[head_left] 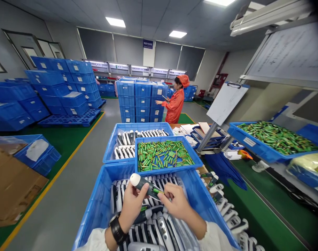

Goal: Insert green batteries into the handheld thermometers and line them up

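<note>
My left hand (131, 204) is wrapped round a white-and-dark handheld device (144, 184) with a rounded white tip, held over a blue crate. My right hand (176, 202) pinches at the device's open compartment, where a green battery (156, 190) shows. Below both hands, the near blue crate (101, 198) is packed with rows of the same devices. A shallow blue tray (148, 140) full of green batteries rests across the crates just beyond my hands.
A second crate (110, 143) of devices stands behind the tray. More devices (226, 209) lie on the green bench at right, under an angled bin of batteries (253, 143) and a clipboard (225, 101). A person in orange (176, 103) stands by stacked blue crates (140, 101). Cardboard (9, 188) lies at left.
</note>
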A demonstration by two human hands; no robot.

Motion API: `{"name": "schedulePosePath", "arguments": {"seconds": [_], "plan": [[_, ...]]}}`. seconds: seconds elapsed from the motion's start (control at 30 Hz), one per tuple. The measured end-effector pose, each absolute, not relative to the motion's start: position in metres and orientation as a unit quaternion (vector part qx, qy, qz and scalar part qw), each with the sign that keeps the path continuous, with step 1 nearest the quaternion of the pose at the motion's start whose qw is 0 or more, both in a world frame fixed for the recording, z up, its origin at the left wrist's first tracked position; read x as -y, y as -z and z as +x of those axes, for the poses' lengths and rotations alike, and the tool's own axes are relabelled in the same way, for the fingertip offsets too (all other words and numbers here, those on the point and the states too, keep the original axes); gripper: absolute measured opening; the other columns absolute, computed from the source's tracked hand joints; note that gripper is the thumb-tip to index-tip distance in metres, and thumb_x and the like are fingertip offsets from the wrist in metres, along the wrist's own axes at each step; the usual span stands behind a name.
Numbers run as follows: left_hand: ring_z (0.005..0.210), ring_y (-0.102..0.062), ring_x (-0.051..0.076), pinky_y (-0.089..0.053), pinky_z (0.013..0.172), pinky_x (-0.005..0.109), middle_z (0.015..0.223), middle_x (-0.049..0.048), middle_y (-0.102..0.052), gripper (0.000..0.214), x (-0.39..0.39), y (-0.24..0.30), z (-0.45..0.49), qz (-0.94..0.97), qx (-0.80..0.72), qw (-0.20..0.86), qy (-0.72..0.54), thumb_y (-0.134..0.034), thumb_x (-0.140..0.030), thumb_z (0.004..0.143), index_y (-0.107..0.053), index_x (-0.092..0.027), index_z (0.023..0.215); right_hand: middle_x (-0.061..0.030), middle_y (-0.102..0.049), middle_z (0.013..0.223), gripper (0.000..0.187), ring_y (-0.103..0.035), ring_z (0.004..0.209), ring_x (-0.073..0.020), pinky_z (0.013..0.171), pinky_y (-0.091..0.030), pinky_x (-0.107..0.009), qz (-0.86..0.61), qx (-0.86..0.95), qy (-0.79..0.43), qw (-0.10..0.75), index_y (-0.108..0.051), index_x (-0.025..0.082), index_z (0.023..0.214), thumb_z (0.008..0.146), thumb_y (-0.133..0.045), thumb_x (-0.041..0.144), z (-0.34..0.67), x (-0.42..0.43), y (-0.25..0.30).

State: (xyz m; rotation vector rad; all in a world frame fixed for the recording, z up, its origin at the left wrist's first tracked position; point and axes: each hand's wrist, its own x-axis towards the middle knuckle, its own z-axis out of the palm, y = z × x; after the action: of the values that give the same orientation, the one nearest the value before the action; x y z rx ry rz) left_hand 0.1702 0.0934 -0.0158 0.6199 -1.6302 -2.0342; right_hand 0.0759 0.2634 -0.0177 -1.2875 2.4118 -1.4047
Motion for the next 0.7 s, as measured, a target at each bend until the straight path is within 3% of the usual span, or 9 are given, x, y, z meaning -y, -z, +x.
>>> {"name": "schedulePosePath", "arguments": {"seconds": [0.13,0.27,0.37,0.7], "plan": [[0.068,-0.063,0.017,-0.061,0.058,0.031,0.077,0.0007,-0.064,0.046,-0.094,0.015,0.171,0.22,0.602,0.227,0.734,-0.08,-0.051,0.069,-0.058,-0.016,0.091,0.0032,-0.043,0.068,0.022,-0.043,0.061,-0.0119,0.059,-0.031,-0.025,-0.426,-0.794,0.433,0.031,-0.045,0.02,0.076,0.089,-0.058,0.033,0.078,-0.264,0.015],[0.066,-0.061,0.015,-0.059,0.057,0.027,0.074,-0.0006,-0.062,0.044,-0.095,0.016,0.172,0.211,0.609,0.233,0.728,-0.079,-0.049,0.072,-0.058,-0.016,0.092,0.0002,-0.048,0.074,0.023,-0.047,0.065,-0.013,0.061,-0.029,-0.028,-0.474,-0.811,0.341,-0.034,-0.047,0.02,0.074,0.094,-0.05,0.03,0.087,-0.266,0.009],[0.067,-0.06,0.014,-0.059,0.059,0.027,0.075,-0.0006,-0.061,0.043,-0.096,0.019,0.173,0.21,0.615,0.231,0.724,-0.078,-0.049,0.074,-0.057,-0.016,0.092,0.0007,-0.048,0.07,0.025,-0.045,0.062,-0.0126,0.06,-0.026,-0.03,-0.486,-0.816,0.311,-0.034,-0.046,0.02,0.072,0.096,-0.048,0.029,0.09,-0.268,0.006],[0.071,-0.065,0.018,-0.06,0.056,0.03,0.079,0.0016,-0.064,0.051,-0.1,0.016,0.171,0.241,0.594,0.177,0.747,-0.077,-0.057,0.071,-0.061,-0.016,0.095,0.0043,-0.031,0.059,0.043,-0.033,0.057,-0.0097,0.057,-0.02,-0.028,-0.458,-0.762,0.455,0.044,-0.027,0.018,0.062,0.096,-0.05,0.032,0.083,-0.263,0.022]]}}
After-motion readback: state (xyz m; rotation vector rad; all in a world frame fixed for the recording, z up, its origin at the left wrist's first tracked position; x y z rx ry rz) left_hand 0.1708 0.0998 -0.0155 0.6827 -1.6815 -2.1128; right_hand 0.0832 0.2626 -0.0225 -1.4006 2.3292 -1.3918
